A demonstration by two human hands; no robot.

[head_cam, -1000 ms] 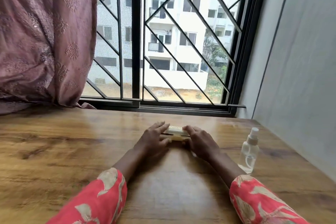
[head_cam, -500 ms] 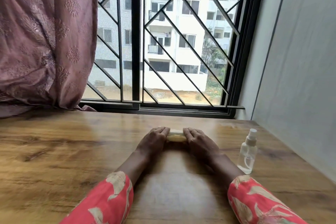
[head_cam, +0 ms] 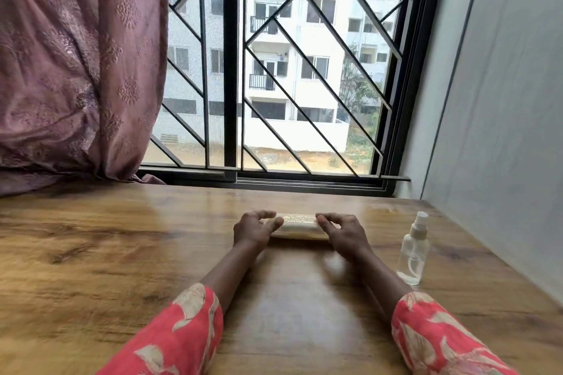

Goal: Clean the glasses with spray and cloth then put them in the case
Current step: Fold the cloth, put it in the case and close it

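Beige case (head_cam: 298, 228) lay closed on the wooden worktop (head_cam: 106, 253); my left hand (head_cam: 254, 230) and right hand (head_cam: 342, 233) each grasped an end, fingers curled; spray bottle (head_cam: 414, 250) stood near right

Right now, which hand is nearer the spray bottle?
Right. The right hand is at the case's right end, beside the spray bottle; the left hand is at the far end.

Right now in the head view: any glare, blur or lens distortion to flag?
Head view: daylight from the window backlights the scene and leaves a pale sheen on the table; the case and both hands, left hand and right hand, look slightly soft; wide-angle lens bends the wall lines; spray bottle reads clear.
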